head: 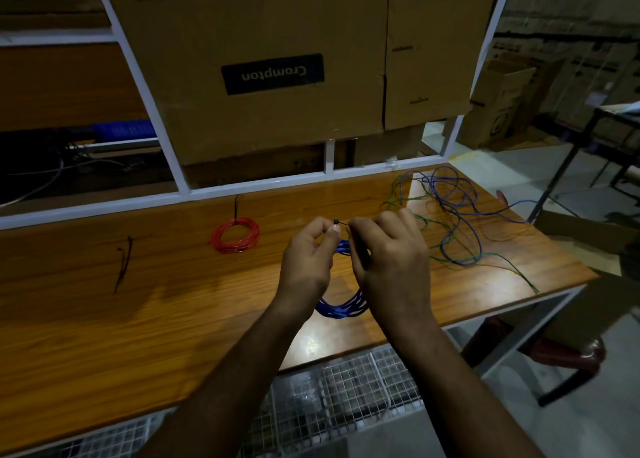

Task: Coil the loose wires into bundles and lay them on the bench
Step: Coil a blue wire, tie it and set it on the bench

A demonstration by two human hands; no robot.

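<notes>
A blue wire coil [343,307] hangs between my two hands above the wooden bench [138,312]. My left hand [306,261] pinches a thin black tie [336,222] at its small round head. My right hand [388,260] pinches the tie's other side, with curled fingers over the coil's top. A finished red wire coil [235,235] lies flat on the bench, a black tie sticking up from it. Loose blue, green and dark wires [446,215] lie tangled at the bench's right end.
Two spare black ties [124,265] lie on the bench at the left. A large cardboard box [277,62] stands behind a white frame at the back. Wire mesh baskets [346,398] sit below the front edge. A red stool [568,357] is at the right.
</notes>
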